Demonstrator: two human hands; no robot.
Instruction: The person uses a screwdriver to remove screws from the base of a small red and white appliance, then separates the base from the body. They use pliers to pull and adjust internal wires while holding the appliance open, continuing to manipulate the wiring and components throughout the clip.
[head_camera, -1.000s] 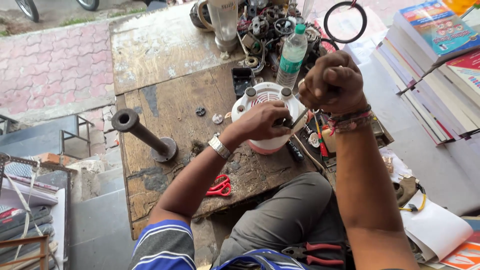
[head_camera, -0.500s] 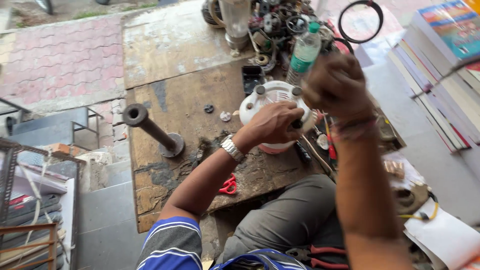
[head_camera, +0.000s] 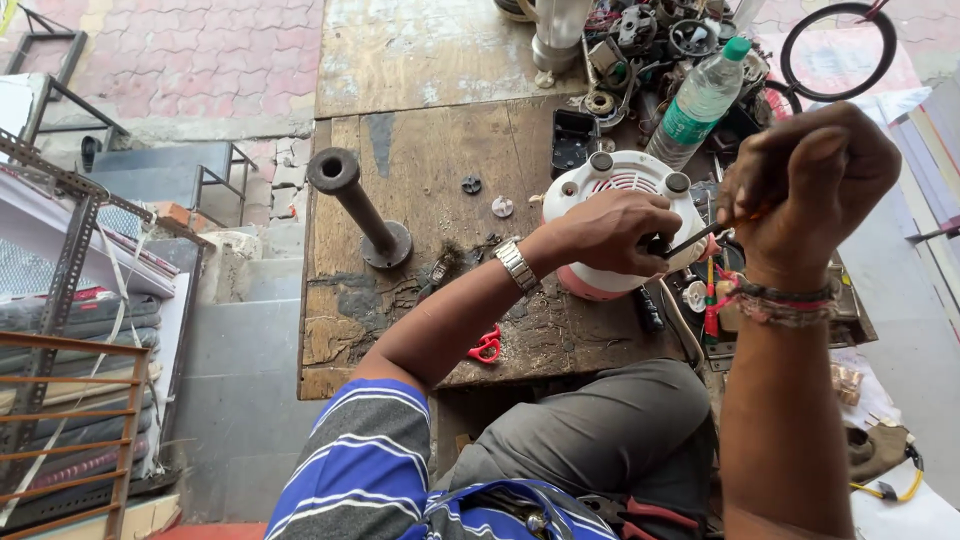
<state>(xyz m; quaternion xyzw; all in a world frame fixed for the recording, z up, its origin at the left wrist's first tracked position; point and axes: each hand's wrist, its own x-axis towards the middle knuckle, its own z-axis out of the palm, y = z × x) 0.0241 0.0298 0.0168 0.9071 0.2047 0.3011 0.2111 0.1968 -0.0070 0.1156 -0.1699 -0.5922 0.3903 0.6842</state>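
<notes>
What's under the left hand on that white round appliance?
The left hand rests on the white appliance, steadying the screwdriver tip; two grey round feet and a red vent show. The screw itself is covered. The right hand grips the handle.

Setting: small open-air repair workshop, street side. Evidence: worn, stained wooden bench carrying an upright metal pipe on a flange. Behind the pipe, at the bench's far edge, a heap of small motor parts and gears. Beside the pipe, loose washers; nearer, red-handled snips. Left of the bench: brick paving and slotted-angle metal racking.
</notes>
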